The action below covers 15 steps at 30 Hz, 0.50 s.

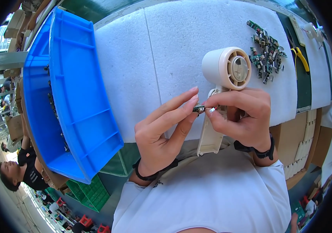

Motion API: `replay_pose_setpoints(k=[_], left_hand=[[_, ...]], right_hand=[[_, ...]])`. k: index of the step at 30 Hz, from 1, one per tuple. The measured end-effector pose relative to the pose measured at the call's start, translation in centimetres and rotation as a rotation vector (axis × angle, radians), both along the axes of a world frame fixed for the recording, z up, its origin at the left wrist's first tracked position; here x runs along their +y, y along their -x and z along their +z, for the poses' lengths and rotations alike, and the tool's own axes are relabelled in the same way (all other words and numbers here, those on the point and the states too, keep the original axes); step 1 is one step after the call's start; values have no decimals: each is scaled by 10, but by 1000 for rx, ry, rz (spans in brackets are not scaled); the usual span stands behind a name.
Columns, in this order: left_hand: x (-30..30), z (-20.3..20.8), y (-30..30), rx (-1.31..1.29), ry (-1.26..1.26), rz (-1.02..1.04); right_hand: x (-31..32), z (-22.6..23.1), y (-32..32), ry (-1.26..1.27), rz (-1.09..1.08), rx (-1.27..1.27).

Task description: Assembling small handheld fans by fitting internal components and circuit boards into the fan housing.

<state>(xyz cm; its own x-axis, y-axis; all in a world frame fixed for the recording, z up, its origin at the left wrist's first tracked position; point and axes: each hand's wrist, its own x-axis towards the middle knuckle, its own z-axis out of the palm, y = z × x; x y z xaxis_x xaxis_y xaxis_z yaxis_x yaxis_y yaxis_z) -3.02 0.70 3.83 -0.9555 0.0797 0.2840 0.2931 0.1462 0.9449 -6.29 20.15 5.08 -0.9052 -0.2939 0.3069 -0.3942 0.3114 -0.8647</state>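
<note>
A small green circuit board (198, 108) is pinched between the fingertips of my left hand (165, 130). Close against it, my right hand (240, 114) grips a thin wire lead that ends in a white connector (212, 110). Behind my hands lies a cream handheld fan (216, 69) with a round, slotted head. Its handle (209, 136) is an open shell reaching toward me, partly covered by my right hand. Whether the connector touches the board cannot be made out.
A blue bin (82, 93) holding some dark parts stands at the left. Several circuit boards (266, 52) lie heaped on the white foam sheet (181, 35) at the far right. Yellow-handled pliers (301, 60) lie beyond them. A cardboard box (290, 143) with cream parts stands at the right.
</note>
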Motion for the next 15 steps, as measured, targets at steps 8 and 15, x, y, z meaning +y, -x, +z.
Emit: replay_pose_setpoints(k=[8,15], left_hand=[[-13,7,1,-149,-93,-121],[-21,8,7,-276,-166,-281]], right_hand=[[9,-1,-1,75,66,-86],[13,-3,2,133,171,-164]])
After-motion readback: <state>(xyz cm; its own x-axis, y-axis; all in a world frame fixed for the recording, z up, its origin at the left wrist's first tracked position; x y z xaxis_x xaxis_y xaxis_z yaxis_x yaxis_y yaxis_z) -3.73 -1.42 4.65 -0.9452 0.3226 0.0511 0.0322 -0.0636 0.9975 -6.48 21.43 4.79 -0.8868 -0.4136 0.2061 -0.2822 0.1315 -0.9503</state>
